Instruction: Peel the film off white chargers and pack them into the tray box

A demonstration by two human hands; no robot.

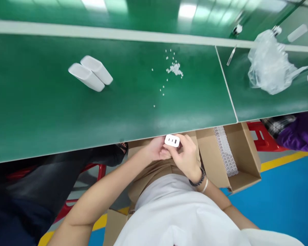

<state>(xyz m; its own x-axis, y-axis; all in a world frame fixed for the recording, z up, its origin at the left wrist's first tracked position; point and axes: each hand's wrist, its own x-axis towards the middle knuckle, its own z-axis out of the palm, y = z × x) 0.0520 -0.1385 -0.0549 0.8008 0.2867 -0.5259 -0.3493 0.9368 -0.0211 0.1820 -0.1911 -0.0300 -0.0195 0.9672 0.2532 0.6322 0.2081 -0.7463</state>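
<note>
A white charger with a rounded oblong face and three port openings is held just off the table's front edge, its ports turned up toward me. My right hand pinches it, the thumb at the near side and a finger at the far side. My left hand is closed around its left side, with the fingers curled; the charger's lower body is hidden between the hands. On the green table ahead lies a small heap of tiny white pieces, some scattered. Two white charger-like casings lie side by side farther left.
A clear plastic bag and a thin pen-like tool lie at the right. An open cardboard box with rows of translucent pieces stands by my right arm. Seated people flank me at left and right.
</note>
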